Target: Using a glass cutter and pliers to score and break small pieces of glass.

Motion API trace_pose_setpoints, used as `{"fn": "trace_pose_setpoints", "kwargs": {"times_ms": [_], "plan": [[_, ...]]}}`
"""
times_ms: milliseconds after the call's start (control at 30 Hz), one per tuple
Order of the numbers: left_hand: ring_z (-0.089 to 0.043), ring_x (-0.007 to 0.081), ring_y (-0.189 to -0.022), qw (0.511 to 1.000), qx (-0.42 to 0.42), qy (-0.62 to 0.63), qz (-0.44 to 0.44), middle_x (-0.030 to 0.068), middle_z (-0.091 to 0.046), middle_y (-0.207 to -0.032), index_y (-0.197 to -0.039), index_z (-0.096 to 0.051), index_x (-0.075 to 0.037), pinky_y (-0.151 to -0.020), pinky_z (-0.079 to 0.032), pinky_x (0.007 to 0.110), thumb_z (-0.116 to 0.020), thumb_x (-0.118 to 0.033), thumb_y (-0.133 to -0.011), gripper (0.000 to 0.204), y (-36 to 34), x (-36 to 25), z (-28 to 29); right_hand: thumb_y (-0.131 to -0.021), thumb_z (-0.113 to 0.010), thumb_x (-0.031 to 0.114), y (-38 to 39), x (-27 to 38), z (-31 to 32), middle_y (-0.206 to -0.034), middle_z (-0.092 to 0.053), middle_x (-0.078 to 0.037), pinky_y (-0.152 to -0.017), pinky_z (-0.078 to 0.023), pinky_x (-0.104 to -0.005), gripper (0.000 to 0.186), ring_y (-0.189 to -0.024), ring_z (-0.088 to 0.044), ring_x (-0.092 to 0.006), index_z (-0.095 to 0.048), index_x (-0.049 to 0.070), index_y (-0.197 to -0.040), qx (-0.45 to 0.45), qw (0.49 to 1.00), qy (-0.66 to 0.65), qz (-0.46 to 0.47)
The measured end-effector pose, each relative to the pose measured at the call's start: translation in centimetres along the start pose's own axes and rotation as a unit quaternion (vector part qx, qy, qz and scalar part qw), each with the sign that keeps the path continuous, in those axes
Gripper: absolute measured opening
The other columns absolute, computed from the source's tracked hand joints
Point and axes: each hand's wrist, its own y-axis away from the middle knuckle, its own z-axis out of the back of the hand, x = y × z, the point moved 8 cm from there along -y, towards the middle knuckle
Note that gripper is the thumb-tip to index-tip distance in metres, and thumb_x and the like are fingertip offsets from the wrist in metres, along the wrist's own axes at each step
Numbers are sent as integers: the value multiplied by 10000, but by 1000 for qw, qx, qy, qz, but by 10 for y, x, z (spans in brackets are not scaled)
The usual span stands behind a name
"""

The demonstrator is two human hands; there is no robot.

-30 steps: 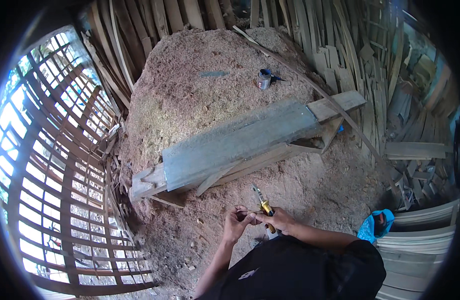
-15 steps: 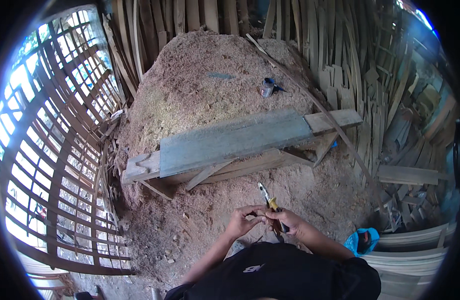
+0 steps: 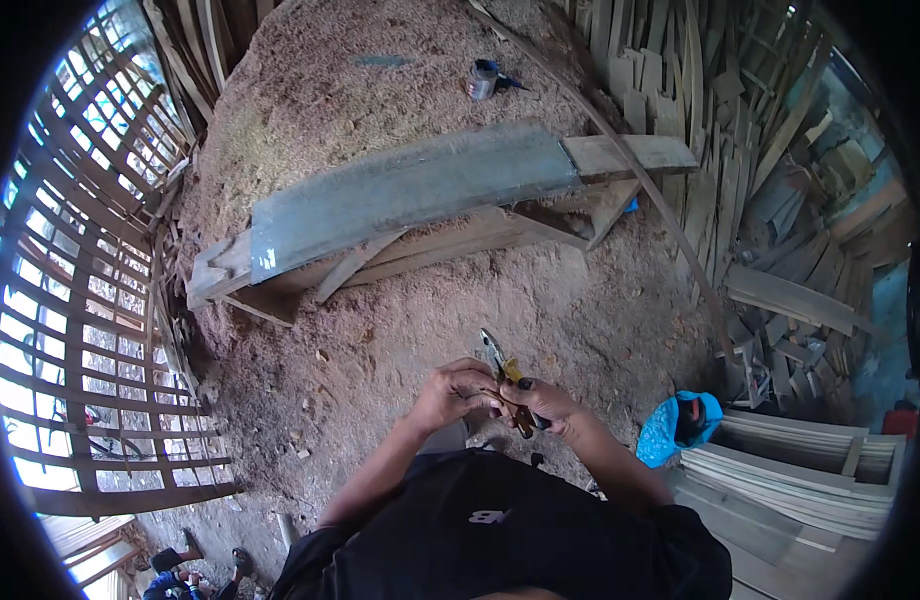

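In front of my body, my right hand (image 3: 547, 402) is closed round a pair of pliers (image 3: 493, 347) with yellow and black handles. The metal jaws point up and away from me. Beside the handles a narrow brown piece (image 3: 516, 397) shows under my right thumb; its kind is unclear. My left hand (image 3: 448, 397) meets it from the left, thumb and fingers bent together in a pinch. Whatever lies between those left fingertips is too small to make out.
Ahead stands a low wooden bench (image 3: 220, 272) with a grey-blue sheet (image 3: 410, 190) on top. A tin (image 3: 482, 80) sits on the sawdust heap (image 3: 310, 110) behind it. A long wooden strip (image 3: 620, 150) leans across the bench's right end. A blue bag (image 3: 660, 430) lies near stacked boards (image 3: 780, 455).
The view has shifted, so bench and heap appear higher and further left. Both hands stay together at the pliers; the left fingers have drawn closer together.
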Motion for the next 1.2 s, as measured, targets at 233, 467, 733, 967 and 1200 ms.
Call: {"fn": "trace_pose_setpoints", "kwargs": {"times_ms": [233, 467, 733, 967, 1200], "plan": [[-690, 98, -883, 954, -61, 229, 184, 63, -766, -969, -989, -713, 28, -806, -573, 275, -793, -173, -963, 218, -65, 83, -3, -1041, -671, 324, -3, 15, 90, -1114, -733, -68, -815, -575, -352, 347, -994, -710, -184, -699, 49, -1251, -243, 970, 16, 23], [-646, 68, -756, 917, -128, 276, 256, 34, -748, -873, -1020, -728, 29, -704, -540, 242, -755, -143, -991, 177, -184, 141, -19, -943, -666, 23, 33, 49, 161, -1186, -725, -65, -869, -568, -344, 330, -1048, -695, -171, -697, 45, -1271, -339, 938, 40, 67], [-727, 112, -912, 871, -134, 361, 304, 68, -766, -1066, -1200, -683, 23, -805, -600, 235, -746, -146, -994, 273, -287, 202, -85, -732, -554, -47, 31, 123, 228, -1229, -725, -102, -1072, -455, -345, 601, -1161, -655, -218, -701, 22, -1310, -339, 917, 184, 100], [-732, 145, -970, 777, -267, 390, 415, 73, -759, -1082, -1205, -660, -10, -829, -606, 276, -718, -150, -1009, 248, -382, 329, -162, -744, -534, -14, -31, 176, 359, -1032, -697, -49, -894, -504, -293, 577, -966, -643, -155, -733, 91, -1276, -246, 955, 165, 16], [-722, 207, -1087, 609, -399, 500, 470, 103, -736, -1156, -1179, -637, -55, -885, -609, 329, -660, -132, -1024, 174, -419, 396, -222, -731, -549, -52, -58, 180, 467, -1055, -660, -29, -908, -480, -286, 604, -985, -598, -140, -718, 56, -1301, -201, 955, 180, -121]]}}
